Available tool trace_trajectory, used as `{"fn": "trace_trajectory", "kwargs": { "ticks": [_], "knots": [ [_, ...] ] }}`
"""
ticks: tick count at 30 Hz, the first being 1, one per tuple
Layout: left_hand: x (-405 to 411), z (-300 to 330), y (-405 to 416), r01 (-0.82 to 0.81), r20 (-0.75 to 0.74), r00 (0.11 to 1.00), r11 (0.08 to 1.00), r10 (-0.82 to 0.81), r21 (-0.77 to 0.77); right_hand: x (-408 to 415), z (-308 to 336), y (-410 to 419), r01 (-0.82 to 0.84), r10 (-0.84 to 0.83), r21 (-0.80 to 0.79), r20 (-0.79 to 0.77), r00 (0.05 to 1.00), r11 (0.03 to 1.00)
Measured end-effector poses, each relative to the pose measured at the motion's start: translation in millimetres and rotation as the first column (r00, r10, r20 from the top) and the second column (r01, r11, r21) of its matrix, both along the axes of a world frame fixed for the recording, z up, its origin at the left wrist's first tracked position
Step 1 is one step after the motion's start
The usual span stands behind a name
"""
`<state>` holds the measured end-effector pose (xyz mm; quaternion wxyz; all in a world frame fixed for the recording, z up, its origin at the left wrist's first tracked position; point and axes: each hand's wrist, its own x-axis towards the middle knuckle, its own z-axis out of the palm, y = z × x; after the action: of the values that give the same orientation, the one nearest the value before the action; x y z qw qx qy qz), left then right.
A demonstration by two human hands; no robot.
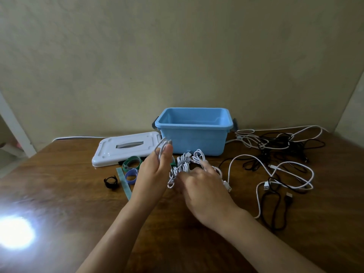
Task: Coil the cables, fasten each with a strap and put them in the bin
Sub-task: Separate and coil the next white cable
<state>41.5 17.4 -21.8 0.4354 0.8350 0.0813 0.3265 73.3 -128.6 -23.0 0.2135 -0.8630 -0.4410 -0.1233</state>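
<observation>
My left hand [154, 170] holds a coil of white cable [162, 147] upright, the loops pinched between thumb and fingers in front of the blue bin [194, 143]. Its loose length hangs down in bunched white loops [185, 164] to the table. My right hand [202, 186] lies over those loops, fingers reaching into them; its grip is blurred. The bin stands open at the back of the table with nothing visible inside. Rolled straps lie left of my hands: a green one [132, 162], a blue one [131, 176], a black one [111, 182] and a flat pale strip [123, 183].
The bin's white lid [126, 152] lies flat to the left of the bin. Loose white and black cables [275, 146] tangle right of the bin, with more [279, 186] near the right front. A bright glare spot [13, 233] sits on the wooden table at the left.
</observation>
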Motion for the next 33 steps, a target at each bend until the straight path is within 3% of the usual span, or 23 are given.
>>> {"fn": "trace_trajectory", "kwargs": {
  "ticks": [2, 6, 8, 14, 17, 20, 23, 25, 28, 33],
  "knots": [
    [-1, 0, 3, -0.022, -0.009, 1.0, 0.999, 0.022, 0.023, 3, 3, -3, 0.048, -0.044, -0.058, 0.07, 0.997, 0.997],
    [-1, 1, 2, -0.035, 0.02, 0.999, 0.999, 0.035, 0.023, -6, 5, -2, -0.069, 0.047, -0.135, -0.164, 0.985, 0.988],
    [-1, 1, -2, -0.03, 0.039, 0.999, 1.0, 0.03, 0.008, -9, 3, 1, -0.1, 0.075, -0.094, -0.242, 0.967, 0.991],
    [0, -2, -8, 0.049, 0.1, 0.994, 0.999, -0.05, 0.008, -3, -4, 3, -0.051, 0.058, 0.03, -0.285, 0.957, 0.998],
    [0, -6, -8, 0.053, 0.063, 0.997, 0.998, -0.054, 0.025, -6, -3, 5, -0.028, 0.028, 0.008, -0.111, 0.993, 1.0],
    [1, -4, -7, 0.055, 0.061, 0.997, 0.998, -0.055, -0.004, -9, 0, 8, 0.058, -0.045, -0.177, 0.078, 0.996, 0.982],
    [0, 2, -5, 0.066, 0.084, 0.995, 0.996, -0.06, -0.068, -16, -6, 14, -0.049, 0.025, -0.252, -0.097, 0.995, 0.966],
    [-1, 4, -5, 0.102, 0.093, 0.992, 0.983, -0.089, -0.15, -17, -8, 15, -0.118, 0.078, -0.166, -0.229, 0.97, 0.979],
    [-3, 7, -7, 0.237, 0.145, 0.969, 0.913, -0.199, -0.332, -12, -11, 14, -0.145, 0.108, -0.115, -0.279, 0.954, 0.983],
    [-9, 14, -15, 0.316, 0.168, 0.948, 0.86, -0.27, -0.402, -5, -20, 14, -0.156, 0.158, 0.04, -0.409, 0.899, 0.987]
  ]
}}
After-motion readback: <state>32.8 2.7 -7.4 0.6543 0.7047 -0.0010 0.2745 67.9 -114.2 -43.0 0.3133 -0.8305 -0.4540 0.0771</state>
